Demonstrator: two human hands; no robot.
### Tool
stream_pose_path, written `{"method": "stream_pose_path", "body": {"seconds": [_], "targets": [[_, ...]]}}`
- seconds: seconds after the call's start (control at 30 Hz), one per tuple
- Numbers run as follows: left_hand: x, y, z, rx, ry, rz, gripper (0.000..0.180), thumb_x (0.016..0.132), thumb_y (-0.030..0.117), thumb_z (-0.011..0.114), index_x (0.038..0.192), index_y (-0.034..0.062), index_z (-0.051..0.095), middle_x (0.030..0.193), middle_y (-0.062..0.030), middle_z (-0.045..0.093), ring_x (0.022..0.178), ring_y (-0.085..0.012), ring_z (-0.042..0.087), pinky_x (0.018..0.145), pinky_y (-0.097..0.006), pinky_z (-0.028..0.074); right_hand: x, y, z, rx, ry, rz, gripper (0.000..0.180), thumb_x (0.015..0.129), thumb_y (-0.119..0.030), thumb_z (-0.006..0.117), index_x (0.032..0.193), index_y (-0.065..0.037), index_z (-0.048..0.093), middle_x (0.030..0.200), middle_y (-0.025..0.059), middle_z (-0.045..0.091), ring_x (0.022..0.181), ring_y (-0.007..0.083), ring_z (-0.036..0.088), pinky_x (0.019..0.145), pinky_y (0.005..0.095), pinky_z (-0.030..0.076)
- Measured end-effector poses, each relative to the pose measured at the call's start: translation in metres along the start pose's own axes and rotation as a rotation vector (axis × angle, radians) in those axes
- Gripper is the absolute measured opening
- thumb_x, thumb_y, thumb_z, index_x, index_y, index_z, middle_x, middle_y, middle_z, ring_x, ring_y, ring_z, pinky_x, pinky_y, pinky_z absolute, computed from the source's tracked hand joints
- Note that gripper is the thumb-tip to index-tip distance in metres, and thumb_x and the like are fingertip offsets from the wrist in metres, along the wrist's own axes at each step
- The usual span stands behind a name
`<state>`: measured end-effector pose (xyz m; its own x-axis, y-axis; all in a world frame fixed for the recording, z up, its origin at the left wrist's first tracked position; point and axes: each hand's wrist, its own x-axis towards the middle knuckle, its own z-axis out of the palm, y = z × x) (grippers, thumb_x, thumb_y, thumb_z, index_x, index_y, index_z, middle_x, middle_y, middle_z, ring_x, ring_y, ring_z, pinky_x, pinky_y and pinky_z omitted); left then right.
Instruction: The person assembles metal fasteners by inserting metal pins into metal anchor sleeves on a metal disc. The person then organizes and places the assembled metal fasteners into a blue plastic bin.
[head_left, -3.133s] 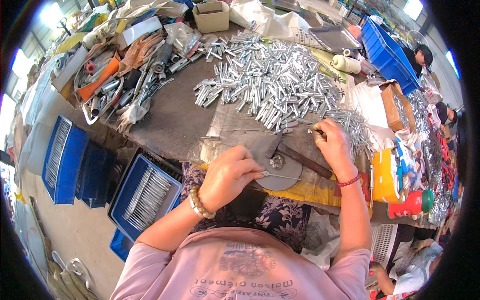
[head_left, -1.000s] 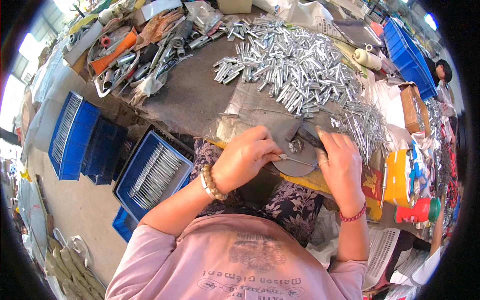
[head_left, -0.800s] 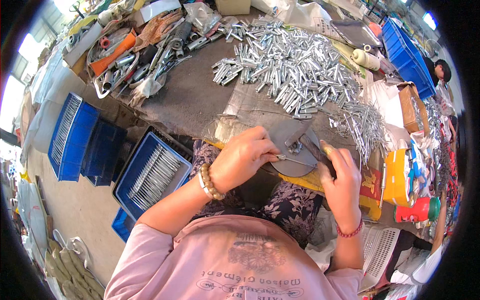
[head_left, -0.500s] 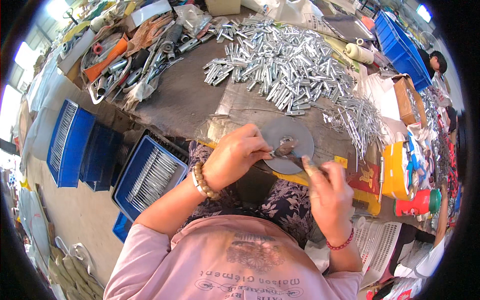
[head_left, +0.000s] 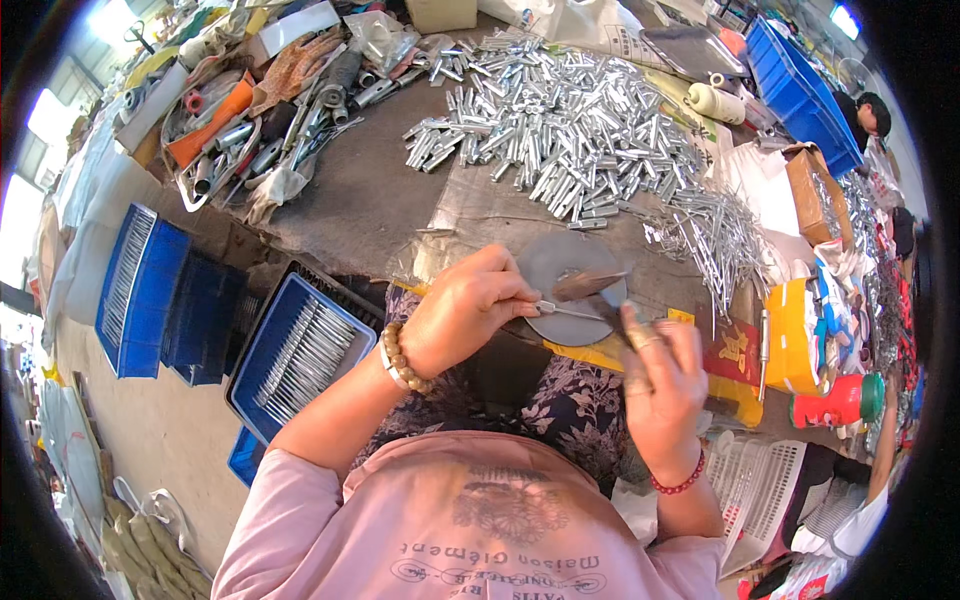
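Note:
My left hand pinches a small silver metal tube with a thin pin pointing right from it. Tube and pin are over the near part of a round grey metal plate at the bench edge. A hammer with a brownish head is gripped in my right hand; its head hovers over the plate, just above the pin. Motion smears the hammer and the right fingers. Beyond the plate lies a big heap of silver metal tubes, and a pile of thin pins spreads to its right.
On my left, a blue bin holds rows of finished-looking silver rods, beside more blue bins. Tools and gloves clutter the far left bench. A yellow box and a red jar stand at right. A person is at far right.
The hammer head has lifted off the piece in my left hand and moved slightly up and right. The pin now shows clearly. My left hand has barely moved.

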<state>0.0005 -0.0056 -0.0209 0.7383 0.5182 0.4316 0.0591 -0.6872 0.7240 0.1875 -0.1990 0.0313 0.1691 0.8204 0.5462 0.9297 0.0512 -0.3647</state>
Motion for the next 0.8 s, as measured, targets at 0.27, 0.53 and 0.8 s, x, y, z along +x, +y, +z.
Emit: {"method": "stream_pose_path", "body": {"seconds": [0.27, 0.53, 0.8], "targets": [[0.001, 0.004, -0.002, 0.068, -0.034, -0.022, 0.020, 0.081, 0.009, 0.085, 0.100, 0.0073, 0.080, 0.092, -0.0061, 0.063, 0.088, -0.0249, 0.066, 0.077, -0.035, 0.052, 0.025, 0.022, 0.007, 0.221, -0.213, 0.239, 0.046, 0.087, 0.005, 0.070, 0.132, -0.009, 0.071, 0.105, 0.0147, 0.062, 0.093, 0.0335, 0.064, 0.080, 0.0399, 0.053], [-0.002, 0.004, -0.001, 0.065, -0.021, -0.065, 0.020, 0.081, 0.009, 0.085, 0.100, 0.0097, 0.081, 0.092, -0.0054, 0.062, 0.089, -0.0241, 0.065, 0.078, -0.035, 0.052, 0.013, -0.003, 0.014, -0.089, -0.285, 0.113, 0.023, 0.082, -0.008, 0.080, 0.097, -0.009, 0.063, 0.095, 0.0098, 0.060, 0.088, 0.0334, 0.066, 0.075, 0.0450, 0.054], [-0.019, 0.018, 0.015, 0.165, 0.251, 0.070, 0.033, 0.083, 0.006, 0.084, 0.115, 0.0082, 0.078, 0.096, -0.0076, 0.066, 0.089, -0.0218, 0.067, 0.077, -0.034, 0.053, 0.001, -0.017, 0.014, 0.348, -0.451, 0.487, 0.024, 0.088, -0.004, 0.077, 0.108, -0.003, 0.064, 0.079, 0.0124, 0.068, 0.066, 0.0253, 0.067, 0.062, 0.0368, 0.053]]}}
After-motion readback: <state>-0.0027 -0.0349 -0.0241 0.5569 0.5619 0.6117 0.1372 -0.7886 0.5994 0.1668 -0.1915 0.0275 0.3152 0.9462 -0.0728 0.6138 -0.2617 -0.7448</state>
